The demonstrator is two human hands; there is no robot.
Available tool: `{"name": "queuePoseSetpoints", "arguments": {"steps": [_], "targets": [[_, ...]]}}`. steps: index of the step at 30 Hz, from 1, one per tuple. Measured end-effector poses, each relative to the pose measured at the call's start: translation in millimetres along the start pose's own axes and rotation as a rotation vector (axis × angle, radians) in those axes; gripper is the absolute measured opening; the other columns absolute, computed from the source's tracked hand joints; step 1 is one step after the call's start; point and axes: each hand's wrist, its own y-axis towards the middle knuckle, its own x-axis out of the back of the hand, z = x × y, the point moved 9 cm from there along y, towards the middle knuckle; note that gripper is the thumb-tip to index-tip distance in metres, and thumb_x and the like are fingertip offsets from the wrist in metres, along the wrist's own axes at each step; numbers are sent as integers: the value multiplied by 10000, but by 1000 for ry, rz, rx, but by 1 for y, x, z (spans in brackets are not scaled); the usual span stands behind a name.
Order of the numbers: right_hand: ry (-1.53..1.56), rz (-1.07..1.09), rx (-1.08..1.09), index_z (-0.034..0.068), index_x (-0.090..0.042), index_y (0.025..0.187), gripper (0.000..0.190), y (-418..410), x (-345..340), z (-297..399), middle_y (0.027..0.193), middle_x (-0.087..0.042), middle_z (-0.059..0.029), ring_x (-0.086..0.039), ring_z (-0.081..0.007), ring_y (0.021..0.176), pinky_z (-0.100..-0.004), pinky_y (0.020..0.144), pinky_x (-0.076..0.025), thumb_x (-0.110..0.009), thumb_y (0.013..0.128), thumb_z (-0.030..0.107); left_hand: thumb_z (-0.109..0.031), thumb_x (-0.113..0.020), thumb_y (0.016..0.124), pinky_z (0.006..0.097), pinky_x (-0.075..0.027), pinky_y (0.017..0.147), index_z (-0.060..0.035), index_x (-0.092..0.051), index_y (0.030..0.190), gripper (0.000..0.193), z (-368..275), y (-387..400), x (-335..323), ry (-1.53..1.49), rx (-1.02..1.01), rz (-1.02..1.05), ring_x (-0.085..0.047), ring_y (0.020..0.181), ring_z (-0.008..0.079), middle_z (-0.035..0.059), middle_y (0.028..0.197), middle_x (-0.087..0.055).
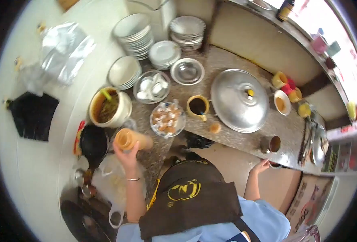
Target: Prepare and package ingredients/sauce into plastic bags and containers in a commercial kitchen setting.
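Observation:
My left hand [129, 154] grips an open-mouthed jar [142, 142] of orange-brown contents, above the left part of the stone counter, beside a black pan [93, 143]. Out at the right, my right hand [261, 166] is at the counter's front edge, its fingers by a dark round rim [275, 165]; how it touches that is unclear. A metal mug [270, 144] stands just above this hand. Between the hands lie a plate of small wrapped brown pieces [167, 119], a yellow mug of dark liquid [197, 106] and a small brown round thing [215, 128].
A large lidded metal pan [240, 100] sits at the centre right. Stacked bowls [134, 36], plates [165, 53] and a bowl of white spoons [151, 87] stand at the back. A pot of dark broth [110, 107] is at left, above a plastic bag [115, 181].

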Motion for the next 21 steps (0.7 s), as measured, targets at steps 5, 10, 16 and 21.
{"name": "queuePoseSetpoints", "arguments": {"steps": [5,10,16,21], "targets": [[-702,923,260,18,-478,1141,523,-161,-164,7,1119,-518,-155,-502,-268,1031,-377,884,-391,-696,680,137,-63,-753,602,323,-363,896,-22,-462,1108,586,-10,1,4,-34,21,-13,-492,984,181,83,1068,-500],[-730,1144,623,50,-343,1265,726,-244,-261,27,1200,-457,-200,-432,-352,1108,-429,926,-354,-713,670,241,-53,-748,597,319,-376,895,-19,-442,1131,616,-16,-3,8,-41,65,-40,-493,1000,188,84,1077,-500],[-849,1092,530,87,-310,1288,751,-245,-278,21,1256,-412,-159,-461,-329,1081,-413,837,-420,-710,673,247,-61,-759,588,322,-382,899,-15,-421,1154,661,-11,-10,16,-1,81,-24,-495,1010,191,85,1093,-498],[-879,1021,407,107,-318,1284,724,-235,-292,20,1233,-439,-127,-522,-289,1002,-390,732,-472,-696,690,275,-87,-776,572,328,-360,927,2,-391,1190,734,1,-18,22,35,115,-35,-479,1043,207,104,1126,-483]]}}
